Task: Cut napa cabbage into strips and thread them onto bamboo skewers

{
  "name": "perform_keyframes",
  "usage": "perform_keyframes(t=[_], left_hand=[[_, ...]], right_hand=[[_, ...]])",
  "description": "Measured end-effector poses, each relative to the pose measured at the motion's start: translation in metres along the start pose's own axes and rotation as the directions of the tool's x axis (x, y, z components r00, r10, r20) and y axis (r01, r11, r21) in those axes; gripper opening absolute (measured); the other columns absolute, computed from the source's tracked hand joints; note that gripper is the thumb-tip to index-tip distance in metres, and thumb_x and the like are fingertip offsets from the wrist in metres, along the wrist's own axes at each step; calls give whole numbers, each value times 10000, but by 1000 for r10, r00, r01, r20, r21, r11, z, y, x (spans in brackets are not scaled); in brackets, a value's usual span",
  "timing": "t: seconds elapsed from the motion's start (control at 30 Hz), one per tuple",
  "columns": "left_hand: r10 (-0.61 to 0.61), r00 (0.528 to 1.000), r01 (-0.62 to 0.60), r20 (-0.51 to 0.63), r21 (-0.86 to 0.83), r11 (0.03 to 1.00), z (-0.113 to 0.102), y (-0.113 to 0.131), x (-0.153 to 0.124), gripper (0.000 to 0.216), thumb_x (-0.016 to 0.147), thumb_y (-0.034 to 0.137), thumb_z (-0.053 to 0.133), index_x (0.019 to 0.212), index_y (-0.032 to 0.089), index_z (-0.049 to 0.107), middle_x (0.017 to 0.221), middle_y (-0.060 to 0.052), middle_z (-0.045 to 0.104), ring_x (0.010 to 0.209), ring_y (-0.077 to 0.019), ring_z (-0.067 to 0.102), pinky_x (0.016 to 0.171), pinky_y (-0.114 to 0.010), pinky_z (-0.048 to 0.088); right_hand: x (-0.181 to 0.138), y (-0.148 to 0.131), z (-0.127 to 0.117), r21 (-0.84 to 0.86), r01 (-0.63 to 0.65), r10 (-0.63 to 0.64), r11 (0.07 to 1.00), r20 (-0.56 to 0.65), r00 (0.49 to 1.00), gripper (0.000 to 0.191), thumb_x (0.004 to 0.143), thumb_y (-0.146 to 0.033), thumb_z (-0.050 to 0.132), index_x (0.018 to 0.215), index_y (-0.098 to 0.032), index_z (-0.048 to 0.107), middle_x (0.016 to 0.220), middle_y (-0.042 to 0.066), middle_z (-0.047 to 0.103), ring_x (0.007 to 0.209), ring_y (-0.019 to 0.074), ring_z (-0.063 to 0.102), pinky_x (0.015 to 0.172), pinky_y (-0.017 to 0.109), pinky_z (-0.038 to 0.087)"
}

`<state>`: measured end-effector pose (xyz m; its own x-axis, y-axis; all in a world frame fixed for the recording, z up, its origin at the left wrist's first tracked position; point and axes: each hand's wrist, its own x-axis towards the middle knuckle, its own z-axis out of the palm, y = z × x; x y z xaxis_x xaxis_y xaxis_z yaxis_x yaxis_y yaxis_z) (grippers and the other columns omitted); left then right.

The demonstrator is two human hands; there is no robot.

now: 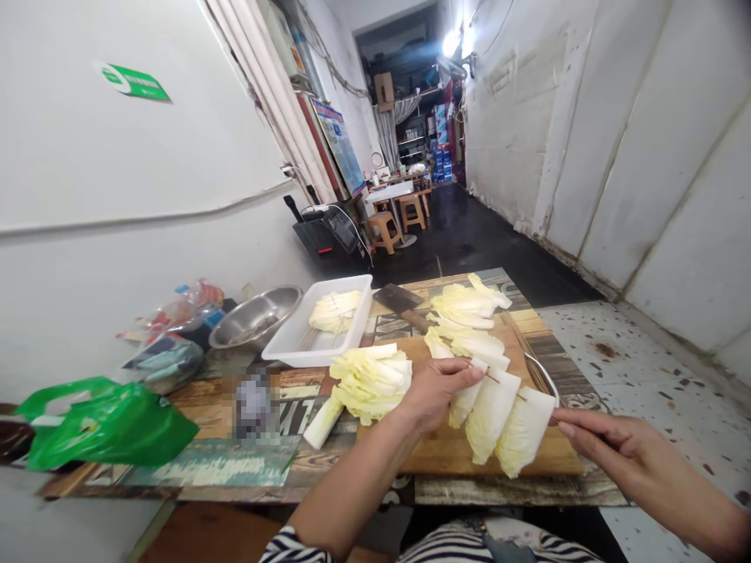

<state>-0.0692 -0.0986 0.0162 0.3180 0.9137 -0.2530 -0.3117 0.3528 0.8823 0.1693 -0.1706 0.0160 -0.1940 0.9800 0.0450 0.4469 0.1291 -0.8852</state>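
1. The right hand [627, 450] pinches one end of a skewer [522, 398]; the left hand [437, 391] pinches the threaded cabbage leaves [491, 422] near the other.
2. A slanted push could tear a leaf or (worse) prick the left fingertips.
3. Left forearm reaches forward; right comes in sideways, fingers straightened.
4. The leaves hang over the cutting board [434, 457].

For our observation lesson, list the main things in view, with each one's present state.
Left hand, pinching a cabbage leaf
Right hand, holding the skewer end
Skewer, threaded through cabbage leaves
White tray, uncovered, holding cabbage
Cleaver, lying flat
Metal bowl, uncovered
Green bag, crumpled
Light, on
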Motion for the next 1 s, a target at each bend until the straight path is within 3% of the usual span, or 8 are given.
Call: perform_keyframes(t=[0.23, 0.53, 0.7, 0.8, 0.87, 0.9, 0.93, 1.0], left_hand=[[36, 998, -38, 53, 47, 998, 1, 8, 0, 433, 425, 478, 963, 573, 137, 741, 660, -9, 638, 651, -112, 517, 663, -257, 385], [18, 996, -28, 90, 116, 993, 9, 2, 3, 432, 445, 478, 952, 674, 151, 788, 738, -48, 706, 681, -144, 556, 674, -284, 409], [210, 978, -208, 10, 200, 957, 1, 14, -2, 424, 482, 474, 934, 741, 167, 795, 787, -56, 735, 762, -177, 617, 762, -306, 462], [464, 882, -372, -87, 477, 797, -35, 34, -5, 325, 666, 462, 836, 850, 196, 807, 853, -60, 759, 846, -210, 659, 827, -331, 494], [595, 797, -362, -103, 707, 608, -65, 49, -4, 236, 765, 431, 757, 831, 209, 800, 874, -54, 764, 860, -212, 669, 834, -331, 508], [617, 783, -309, -78, 812, 495, -80, 55, -2, 204, 794, 404, 730, 811, 211, 795, 881, -53, 765, 862, -212, 673, 836, -327, 512], [600, 800, -238, -32, 900, 365, -93, 61, 1, 182, 813, 377, 712, 795, 213, 789, 888, -52, 766, 877, -215, 677, 847, -324, 512], [459, 886, -107, 59, 991, 79, -113, 70, 9, 155, 839, 326, 680, 847, 217, 790, 978, -61, 771, 971, -239, 681, 900, -331, 500]], right_hand=[[0, 4, -5, -37, -10, 11, 999, 18, 1000, 477, 842, -608, 616, 1057, -227, 806, 988, 76, 799, 899, 257, 757, 807, 331, 616], [-4, 4, -4, -87, 16, -24, 996, -90, 996, 453, 826, -600, 625, 1005, -233, 819, 957, 77, 802, 853, 256, 763, 765, 327, 623], [-4, 19, -11, -100, -36, 27, 994, -91, 996, 504, 812, -624, 622, 1043, -218, 811, 1015, 69, 796, 929, 268, 752, 847, 320, 598], [-5, 47, -21, -162, -111, 86, 981, -153, 984, 570, 777, -666, 628, 1106, -230, 792, 1075, 54, 786, 1009, 284, 731, 906, 328, 569], [-4, 62, -26, -221, -161, 113, 962, -213, 971, 572, 753, -692, 629, 1105, -271, 791, 1092, 25, 784, 1031, 289, 724, 939, 345, 551], [-3, 67, -26, -236, -179, 121, 955, -241, 963, 571, 740, -709, 626, 1082, -285, 797, 1097, 16, 782, 1037, 294, 722, 939, 350, 551], [-2, 70, -26, -237, -188, 122, 953, -267, 956, 575, 726, -727, 621, 1049, -289, 808, 1097, 14, 782, 1037, 301, 722, 931, 351, 557], [0, 71, -22, -211, -176, 112, 961, -285, 952, 582, 717, -744, 609, 1003, -284, 821, 1085, 21, 784, 1028, 306, 726, 910, 341, 569]])
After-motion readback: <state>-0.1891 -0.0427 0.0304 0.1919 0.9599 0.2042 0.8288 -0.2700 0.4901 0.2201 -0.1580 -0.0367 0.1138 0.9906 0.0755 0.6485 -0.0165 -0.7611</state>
